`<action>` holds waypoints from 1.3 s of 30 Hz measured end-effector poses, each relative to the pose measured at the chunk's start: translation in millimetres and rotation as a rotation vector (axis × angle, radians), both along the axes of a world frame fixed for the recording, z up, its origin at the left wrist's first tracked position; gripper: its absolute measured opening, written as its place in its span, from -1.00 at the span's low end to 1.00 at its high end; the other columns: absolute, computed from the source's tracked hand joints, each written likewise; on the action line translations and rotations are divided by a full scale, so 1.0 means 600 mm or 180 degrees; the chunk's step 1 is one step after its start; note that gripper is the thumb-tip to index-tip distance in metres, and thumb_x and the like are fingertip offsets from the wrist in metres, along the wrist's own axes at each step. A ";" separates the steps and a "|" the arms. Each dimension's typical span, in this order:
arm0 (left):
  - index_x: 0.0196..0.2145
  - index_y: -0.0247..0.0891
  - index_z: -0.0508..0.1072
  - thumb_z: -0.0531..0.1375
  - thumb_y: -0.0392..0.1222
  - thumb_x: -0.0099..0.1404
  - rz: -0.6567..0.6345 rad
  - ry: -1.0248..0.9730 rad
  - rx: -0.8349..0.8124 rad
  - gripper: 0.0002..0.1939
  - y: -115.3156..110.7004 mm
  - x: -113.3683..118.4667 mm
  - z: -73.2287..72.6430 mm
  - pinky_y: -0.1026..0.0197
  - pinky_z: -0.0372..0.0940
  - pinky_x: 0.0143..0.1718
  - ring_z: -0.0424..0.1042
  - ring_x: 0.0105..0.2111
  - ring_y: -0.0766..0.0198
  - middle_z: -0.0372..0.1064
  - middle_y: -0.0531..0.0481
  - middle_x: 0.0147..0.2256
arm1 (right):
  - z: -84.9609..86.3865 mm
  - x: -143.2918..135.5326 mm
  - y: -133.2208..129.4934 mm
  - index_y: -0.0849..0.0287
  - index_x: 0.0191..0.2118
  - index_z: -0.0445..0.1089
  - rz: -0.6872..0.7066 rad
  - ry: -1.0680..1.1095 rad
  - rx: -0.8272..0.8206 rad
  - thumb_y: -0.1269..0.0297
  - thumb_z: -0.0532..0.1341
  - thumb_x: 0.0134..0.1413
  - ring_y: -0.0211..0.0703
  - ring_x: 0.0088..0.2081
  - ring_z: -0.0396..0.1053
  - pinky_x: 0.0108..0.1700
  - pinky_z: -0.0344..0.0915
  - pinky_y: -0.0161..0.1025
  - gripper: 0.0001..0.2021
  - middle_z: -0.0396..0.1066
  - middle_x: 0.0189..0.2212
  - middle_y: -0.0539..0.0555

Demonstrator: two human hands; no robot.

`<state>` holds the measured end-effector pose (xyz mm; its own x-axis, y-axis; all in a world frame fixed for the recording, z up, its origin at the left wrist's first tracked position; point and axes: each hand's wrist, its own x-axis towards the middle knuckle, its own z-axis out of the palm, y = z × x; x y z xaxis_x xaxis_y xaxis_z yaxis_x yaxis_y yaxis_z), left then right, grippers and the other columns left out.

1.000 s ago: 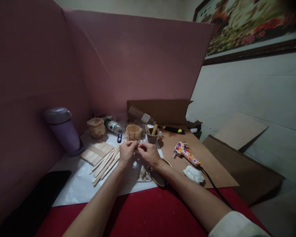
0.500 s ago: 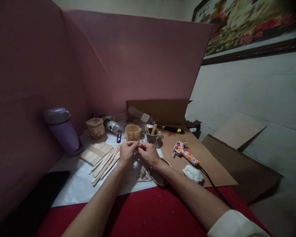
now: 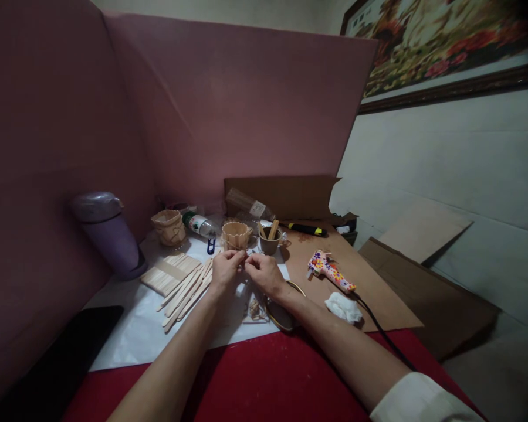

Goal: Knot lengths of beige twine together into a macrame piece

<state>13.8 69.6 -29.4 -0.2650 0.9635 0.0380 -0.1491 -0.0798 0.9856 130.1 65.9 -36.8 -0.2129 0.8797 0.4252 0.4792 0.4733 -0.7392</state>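
My left hand [image 3: 227, 269] and my right hand [image 3: 264, 272] meet with fingertips pinched together, just in front of a small wooden stick cup [image 3: 235, 234]. What is between the fingertips is too small and dark to name. The cup stands upright, with a cord-like band around its lower part, partly hidden by my fingers. Below my right hand lies a round gold-rimmed object [image 3: 276, 319], partly covered by the wrist. Beside it is a small tangle of twine [image 3: 256, 309]. Loose craft sticks [image 3: 189, 298] fan out left of my left hand.
A second twine-trimmed cup [image 3: 169, 227], plastic bottle [image 3: 200, 224], blue cutter [image 3: 211, 245] and grey cup [image 3: 270, 241] stand or lie behind. At right, a flowered glue gun [image 3: 332, 272] with a black cable and white tissue [image 3: 343, 307] rest on cardboard. A purple tumbler [image 3: 110, 237] stands left.
Both hands stay pinched together at the same spot, with only a very slight finger movement. The whole view has shifted a little; the objects on the table have not moved.
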 end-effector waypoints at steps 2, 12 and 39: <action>-0.72 -0.35 0.40 0.30 -0.10 -0.21 0.0013 0.0010 0.0005 -0.75 0.000 0.001 0.001 0.36 0.03 -0.68 0.14 -0.73 0.45 0.22 0.09 -0.77 | 0.000 0.000 0.000 0.19 -0.58 0.38 0.0003 -0.0022 -0.0002 0.37 0.11 -0.06 -0.31 -0.57 0.18 -0.49 0.06 -0.40 -0.83 0.30 -0.66 -0.05; -0.75 -0.31 0.36 0.26 -0.11 -0.21 0.0000 0.0092 0.0060 -0.78 0.005 0.000 -0.001 0.36 0.04 -0.68 0.16 -0.70 0.43 0.22 0.10 -0.76 | 0.001 0.005 0.000 0.19 -0.59 0.37 0.0065 -0.0205 -0.0003 0.32 0.14 -0.10 -0.31 -0.56 0.20 -0.49 0.05 -0.38 -0.84 0.29 -0.66 -0.05; -0.67 -0.34 0.44 0.29 -0.17 -0.17 -0.0144 0.0348 0.0246 -0.83 -0.009 0.002 -0.003 0.33 0.07 -0.63 0.20 -0.67 0.39 0.29 0.06 -0.71 | 0.012 -0.012 0.044 0.20 -0.60 0.26 -0.0124 0.1485 -0.1033 0.21 0.14 -0.16 -0.36 -0.66 0.07 -0.59 0.04 -0.39 -0.82 0.15 -0.74 -0.13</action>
<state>15.0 64.5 -31.2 -0.2117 0.9674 0.1387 -0.0462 -0.1517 0.9873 123.0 92.2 -29.7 -0.0322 0.9844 0.1730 0.0795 0.1751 -0.9813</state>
